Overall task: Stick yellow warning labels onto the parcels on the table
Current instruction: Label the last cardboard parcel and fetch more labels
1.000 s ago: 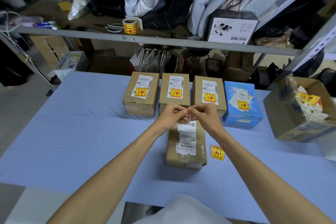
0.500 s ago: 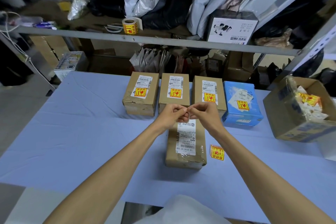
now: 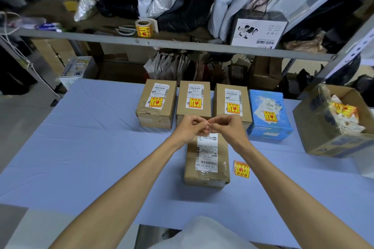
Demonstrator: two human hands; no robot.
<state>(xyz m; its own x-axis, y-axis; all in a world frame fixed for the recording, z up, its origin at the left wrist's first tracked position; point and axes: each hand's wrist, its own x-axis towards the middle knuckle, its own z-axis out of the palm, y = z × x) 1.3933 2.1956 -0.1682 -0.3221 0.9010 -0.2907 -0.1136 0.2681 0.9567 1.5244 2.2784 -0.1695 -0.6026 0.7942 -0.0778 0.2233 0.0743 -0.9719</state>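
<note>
My left hand (image 3: pixel 192 127) and my right hand (image 3: pixel 226 127) meet fingertip to fingertip above the far end of an unlabelled brown parcel (image 3: pixel 191 170) that carries only a white shipping slip. Together they pinch a small label piece (image 3: pixel 208 124); just a thin orange-white edge of it shows. A loose yellow warning label (image 3: pixel 241 169) lies on the blue table cover right of that parcel. Behind the hands stand three brown parcels (image 3: pixel 155 117) and a blue parcel (image 3: pixel 269 129), each with a yellow label on top.
An open carton (image 3: pixel 327 143) holding plastic wrap and yellow labels stands at the table's right edge. A roll of yellow labels (image 3: pixel 144 28) and scissors sit on the metal shelf behind. The blue table cover (image 3: pixel 91 147) stretches out to the left.
The hands have stayed over the near parcel; the fingertips have closed tighter together, and the whitish slip seen between them earlier is now nearly hidden.
</note>
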